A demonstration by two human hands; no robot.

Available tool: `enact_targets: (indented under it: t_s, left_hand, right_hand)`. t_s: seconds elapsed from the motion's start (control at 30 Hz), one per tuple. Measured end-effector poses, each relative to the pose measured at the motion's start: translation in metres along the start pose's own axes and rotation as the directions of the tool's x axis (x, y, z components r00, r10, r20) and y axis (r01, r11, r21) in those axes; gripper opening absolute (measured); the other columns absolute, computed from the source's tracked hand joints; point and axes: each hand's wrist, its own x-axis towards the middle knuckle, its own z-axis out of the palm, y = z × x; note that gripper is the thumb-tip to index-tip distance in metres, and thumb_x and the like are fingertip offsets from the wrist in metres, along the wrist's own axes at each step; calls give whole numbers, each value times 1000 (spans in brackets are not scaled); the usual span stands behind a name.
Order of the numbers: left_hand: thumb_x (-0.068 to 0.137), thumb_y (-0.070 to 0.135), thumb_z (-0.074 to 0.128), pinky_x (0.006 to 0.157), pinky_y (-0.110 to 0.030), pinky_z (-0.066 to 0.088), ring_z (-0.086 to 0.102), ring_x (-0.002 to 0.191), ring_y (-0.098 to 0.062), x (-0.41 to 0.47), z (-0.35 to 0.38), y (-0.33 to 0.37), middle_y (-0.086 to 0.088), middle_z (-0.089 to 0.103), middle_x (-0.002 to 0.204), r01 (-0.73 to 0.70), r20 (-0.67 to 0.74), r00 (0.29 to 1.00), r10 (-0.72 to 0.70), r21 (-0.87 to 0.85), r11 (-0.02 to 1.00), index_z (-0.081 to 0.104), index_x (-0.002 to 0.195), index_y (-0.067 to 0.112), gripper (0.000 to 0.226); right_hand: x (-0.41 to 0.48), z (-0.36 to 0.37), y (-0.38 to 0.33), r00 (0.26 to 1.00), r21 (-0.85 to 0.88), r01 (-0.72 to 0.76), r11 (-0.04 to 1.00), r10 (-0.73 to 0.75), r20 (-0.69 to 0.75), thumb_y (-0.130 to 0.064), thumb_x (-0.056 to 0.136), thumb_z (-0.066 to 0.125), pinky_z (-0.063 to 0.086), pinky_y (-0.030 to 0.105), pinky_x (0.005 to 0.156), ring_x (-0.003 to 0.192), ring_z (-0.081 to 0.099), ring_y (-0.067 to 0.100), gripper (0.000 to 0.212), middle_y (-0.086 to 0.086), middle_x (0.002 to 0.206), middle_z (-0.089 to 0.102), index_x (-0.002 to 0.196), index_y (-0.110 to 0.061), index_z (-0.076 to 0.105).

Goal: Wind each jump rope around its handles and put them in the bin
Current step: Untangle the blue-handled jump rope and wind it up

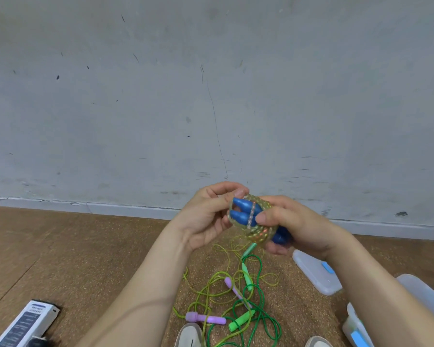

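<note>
Both hands up in front of the chest, well above the floor (85,246). Right hand (296,226) wraps the blue handles (243,212) at their lower-right end, thumb pressed on top of the coil. The two handles lie side by side, long axis running upper-left to lower-right, tapered tips pointing at the left hand (206,216). Beaded yellow rope (257,232) is wound around the pair in many turns; one turn crosses the handles near the tips. Left hand is narrow, fingertips pinched at the tip end of the bundle, apparently on the loose rope end, though exact contact is hard to tell.

Judgement: this rope is nearly wound, the step in hand is tucking or securing the last turn. Left hand does the fine work, right hand just holds the bundle.

Key relation for the next move: the bin (421,296) sits on the floor at the lower right, below and behind the right forearm, so the right hand is the nearer one for the drop. Its lid (316,274) lies on the floor just beside it, toward the wall.

Left to do: loose ropes on the floor between the shoes — green handles (241,319), purple handles (206,318), tangled green and yellow-green cords overlapping. A box (23,321) lies at the lower-left, well apart.

Risk: coil springs loose if the end isn't tucked.
</note>
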Motion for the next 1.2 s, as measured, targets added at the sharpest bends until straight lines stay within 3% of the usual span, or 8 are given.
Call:
enact_targets:
  t_s: [0.13, 0.33, 0.47, 0.6, 0.77, 0.87, 1.1, 1.2]
  left_hand:
    - [68, 10, 68, 48, -13, 46, 55, 50, -5, -3, 12, 5, -2, 67, 66, -130, -18, 991, 129, -63, 989, 77, 74, 16, 12]
    - [69, -5, 72, 60, -23, 50, 62, 60, -14, -9, 10, 12, -6, 69, 71, -330, 61, 943, 326, 83, 940, 75, 82, 19, 27]
    - [61, 10, 80, 74, -30, 54, 64, 71, -18, -16, 4, 23, -8, 69, 81, -403, 129, 915, 381, 303, 864, 72, 88, 24, 31]
    - [57, 0, 83, 74, -26, 55, 66, 75, -19, -25, 5, 36, -7, 71, 81, -430, 147, 900, 410, 443, 787, 72, 85, 22, 37]
    - [60, 8, 78, 58, -20, 51, 61, 56, -9, -28, 22, 37, 0, 69, 64, -509, 0, 836, 549, 378, 774, 71, 77, 9, 19]
    - [66, 11, 73, 60, -20, 50, 64, 66, -9, -25, 27, 34, 2, 73, 76, -582, -55, 766, 640, 362, 728, 71, 80, 8, 14]
    - [73, 12, 68, 47, -18, 42, 52, 46, -11, -18, 38, 27, -7, 66, 67, -512, -235, 847, 476, -125, 850, 69, 93, 11, 20]
    - [72, 12, 73, 60, -22, 49, 58, 56, -13, -19, 37, 31, -3, 68, 70, -564, -196, 802, 564, 62, 824, 76, 92, 17, 21]
  right_hand:
    - [8, -1, 9, 998, 208, 59, 976, -60, -4, -40, 68, 60, 16, 28, 41, 35, 34, 15, 41, 9, 49, 46, 87, -4, 61]
    - [17, 3, 15, 982, 548, 73, 833, -155, 104, -46, 68, 69, 28, 18, 39, 34, 35, 12, 42, 7, 47, 46, 86, -8, 65]
    - [19, 7, 18, 966, 621, 20, 784, -176, 191, -47, 74, 65, 25, 20, 40, 31, 41, 10, 38, 6, 46, 51, 87, -12, 67]
    - [20, 10, 19, 928, 673, -32, 739, -228, 294, -49, 82, 54, 26, 23, 42, 36, 47, 9, 39, 4, 52, 58, 95, -14, 65]
    - [24, 22, 12, 883, 775, -58, 629, -330, 333, -45, 88, 46, 29, 25, 46, 37, 33, 16, 38, 5, 56, 59, 101, -10, 56]
    - [25, 27, 10, 879, 804, -56, 592, -353, 321, -43, 88, 46, 27, 25, 46, 38, 32, 16, 38, 5, 56, 59, 101, -9, 55]
    - [27, 39, 2, 859, 840, -24, 542, -418, 294, -44, 86, 48, 31, 24, 46, 37, 31, 16, 38, 6, 56, 59, 101, -9, 55]
    - [29, 39, -1, 861, 873, -22, 487, -434, 263, -43, 86, 48, 30, 25, 47, 38, 32, 17, 38, 8, 57, 60, 102, -8, 53]
